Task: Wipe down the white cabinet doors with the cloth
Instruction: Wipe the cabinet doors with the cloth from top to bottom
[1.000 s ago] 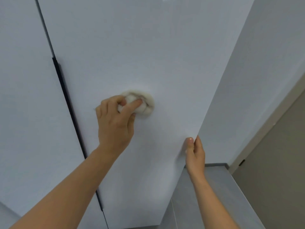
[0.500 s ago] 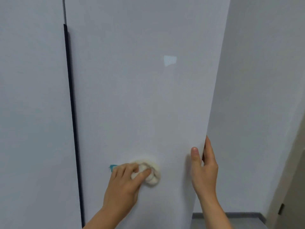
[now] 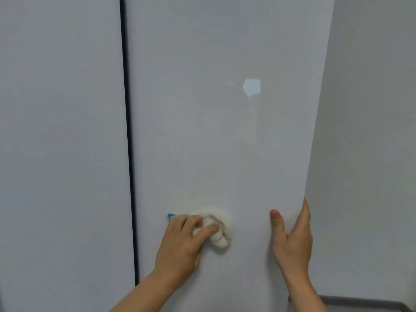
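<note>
A tall white cabinet door [image 3: 220, 131] stands ajar in the middle of the view. My left hand [image 3: 182, 244] presses a bunched cream cloth [image 3: 219, 230] with a small teal corner against the door's lower part. My right hand [image 3: 292, 239] grips the door's free right edge, thumb on the front face and fingers wrapped behind. A second white door [image 3: 60, 143] fills the left side, shut, with a dark vertical gap [image 3: 128, 143] between the two.
A plain grey-white wall [image 3: 369, 131] rises to the right of the open door. A grey skirting strip [image 3: 360, 304] runs along the wall's foot at the bottom right.
The view has tilted upward, so the floor has dropped out of sight. The cloth and my left hand sit lower on the door than a second ago. My right hand keeps its hold on the edge.
</note>
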### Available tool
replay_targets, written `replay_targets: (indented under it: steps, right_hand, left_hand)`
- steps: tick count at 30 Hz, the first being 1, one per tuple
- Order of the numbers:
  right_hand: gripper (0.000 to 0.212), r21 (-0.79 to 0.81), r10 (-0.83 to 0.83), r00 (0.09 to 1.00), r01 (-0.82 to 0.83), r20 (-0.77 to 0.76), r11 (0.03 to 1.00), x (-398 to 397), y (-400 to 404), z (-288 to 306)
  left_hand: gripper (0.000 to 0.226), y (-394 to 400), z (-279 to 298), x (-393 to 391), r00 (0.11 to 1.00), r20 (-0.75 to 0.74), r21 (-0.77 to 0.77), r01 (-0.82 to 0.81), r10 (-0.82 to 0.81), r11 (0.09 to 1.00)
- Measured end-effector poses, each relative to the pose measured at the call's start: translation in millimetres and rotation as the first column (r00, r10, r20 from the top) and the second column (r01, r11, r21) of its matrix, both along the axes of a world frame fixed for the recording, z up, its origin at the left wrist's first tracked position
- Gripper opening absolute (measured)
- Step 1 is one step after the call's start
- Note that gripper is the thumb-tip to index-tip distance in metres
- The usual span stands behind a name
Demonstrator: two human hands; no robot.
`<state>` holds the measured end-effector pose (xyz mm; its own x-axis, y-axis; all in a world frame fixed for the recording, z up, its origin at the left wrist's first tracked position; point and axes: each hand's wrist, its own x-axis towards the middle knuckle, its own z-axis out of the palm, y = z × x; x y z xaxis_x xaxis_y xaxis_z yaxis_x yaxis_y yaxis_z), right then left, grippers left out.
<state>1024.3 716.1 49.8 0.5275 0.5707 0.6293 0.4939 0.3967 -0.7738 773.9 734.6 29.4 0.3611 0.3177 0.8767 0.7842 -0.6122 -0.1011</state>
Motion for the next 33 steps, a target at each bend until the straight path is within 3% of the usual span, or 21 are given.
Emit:
replay_targets:
  steps: [4, 7, 9, 12, 15, 17, 19, 27, 30, 33]
  right_hand:
    - [0.09, 0.026, 0.022, 0.997, -0.02, -0.074, 0.999, -3, 2, 4]
    - [0.083, 0.045, 0.056, 0.991, -0.051, -0.122, 0.998, -5, 3, 4]
    - [0.085, 0.059, 0.053, 0.989, -0.046, -0.134, 0.997, -6, 6, 2]
    - [0.085, 0.074, -0.026, 0.994, 0.034, -0.106, 0.997, -11, 5, 1]
    - [0.075, 0.146, -0.257, 0.958, 0.238, 0.129, 0.96, -23, 0, 12]
    - [0.065, 0.252, -0.324, 0.877, 0.245, 0.354, 0.936, -33, -1, 29]
    - [0.059, 0.267, -0.349, 0.799, 0.244, 0.49, 0.932, -32, 0, 44]
    - [0.055, 0.235, -0.274, 0.771, 0.165, 0.575, 0.958, -1, -3, 66]
    - [0.057, 0.187, -0.232, 0.822, 0.155, 0.52, 0.97, 5, -13, 48]
    - [0.06, 0.131, -0.223, 0.826, 0.181, 0.517, 0.975, 2, -23, 9]
  left_hand:
    - [0.047, 15, 102, -22, 0.975, 0.219, 0.171, -0.067, 0.029, 0.983]
    - [0.037, 25, 197, -40, 0.907, 0.419, 0.228, -0.163, 0.055, 0.96]
    - [0.037, 30, 218, -44, 0.867, 0.496, 0.242, -0.185, 0.043, 0.952]
    - [0.041, 29, 156, -36, 0.879, 0.476, 0.243, -0.113, -0.017, 0.963]
    - [0.042, 12, 41, -22, 0.939, 0.345, 0.072, -0.036, 0.009, 0.997]
    - [0.041, 5, -1, -22, 0.964, 0.265, -0.01, -0.021, 0.023, 1.0]
    - [0.038, 5, 0, -23, 0.969, 0.246, -0.034, -0.018, 0.026, 0.999]
    - [0.041, 5, 147, -2, 0.89, 0.455, 0.076, -0.064, 0.023, 0.995]
    - [0.039, 7, 103, 13, 0.91, 0.415, 0.085, -0.053, 0.013, 0.995]
    - [0.043, 4, -4, 16, 0.988, 0.155, 0.039, 0.003, -0.009, 0.999]
